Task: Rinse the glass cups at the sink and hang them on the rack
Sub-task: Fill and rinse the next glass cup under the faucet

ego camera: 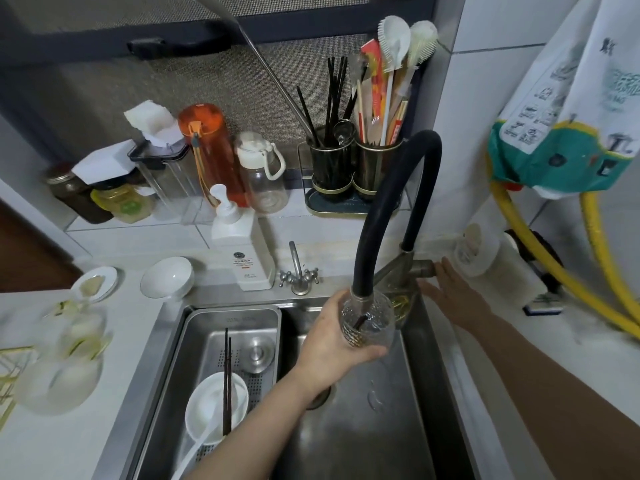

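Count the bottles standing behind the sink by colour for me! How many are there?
Orange bottle: 1
Clear bottle with a white lid: 1
White pump bottle: 1
Total: 3

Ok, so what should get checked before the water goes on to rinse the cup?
1. Glass cup gripped by left hand: ok.
2. Cup under the faucet head: ok, its nozzle sits at the cup's mouth.
3. Right hand on the faucet handle: ok, straight fingers touching its end.
4. Cup over the sink: ok.
5. Water running: cannot tell.
6. Rack ready at the left: cannot tell, blurred.
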A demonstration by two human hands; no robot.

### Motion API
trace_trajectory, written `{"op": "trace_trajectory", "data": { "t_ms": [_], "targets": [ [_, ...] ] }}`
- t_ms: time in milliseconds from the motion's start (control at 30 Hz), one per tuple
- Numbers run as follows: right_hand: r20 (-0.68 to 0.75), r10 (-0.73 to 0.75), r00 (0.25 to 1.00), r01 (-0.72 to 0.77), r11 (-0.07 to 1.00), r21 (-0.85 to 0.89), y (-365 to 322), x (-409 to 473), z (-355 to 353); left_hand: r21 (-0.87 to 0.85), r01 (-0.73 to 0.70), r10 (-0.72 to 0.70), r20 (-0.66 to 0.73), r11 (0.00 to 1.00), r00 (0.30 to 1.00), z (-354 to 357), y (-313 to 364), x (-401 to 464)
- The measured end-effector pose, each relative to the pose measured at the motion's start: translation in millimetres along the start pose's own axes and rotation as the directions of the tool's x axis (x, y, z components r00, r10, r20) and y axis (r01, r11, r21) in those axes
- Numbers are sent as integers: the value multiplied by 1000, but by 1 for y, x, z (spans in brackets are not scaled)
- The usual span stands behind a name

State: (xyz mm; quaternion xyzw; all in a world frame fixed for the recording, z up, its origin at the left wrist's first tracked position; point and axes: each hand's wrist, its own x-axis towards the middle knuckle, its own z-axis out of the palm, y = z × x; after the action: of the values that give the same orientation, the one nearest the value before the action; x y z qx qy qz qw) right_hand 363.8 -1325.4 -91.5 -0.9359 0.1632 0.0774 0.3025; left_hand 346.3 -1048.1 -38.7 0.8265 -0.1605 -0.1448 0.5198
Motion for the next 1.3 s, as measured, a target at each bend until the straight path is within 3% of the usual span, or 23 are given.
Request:
{"op": "trace_trajectory", "data": {
  "t_ms": [1300],
  "targets": [
    [51,30,998,-33,998,61,2,5,-8,6,-11,11,-4,1000,1000,3,-3,-12]
  ]
}}
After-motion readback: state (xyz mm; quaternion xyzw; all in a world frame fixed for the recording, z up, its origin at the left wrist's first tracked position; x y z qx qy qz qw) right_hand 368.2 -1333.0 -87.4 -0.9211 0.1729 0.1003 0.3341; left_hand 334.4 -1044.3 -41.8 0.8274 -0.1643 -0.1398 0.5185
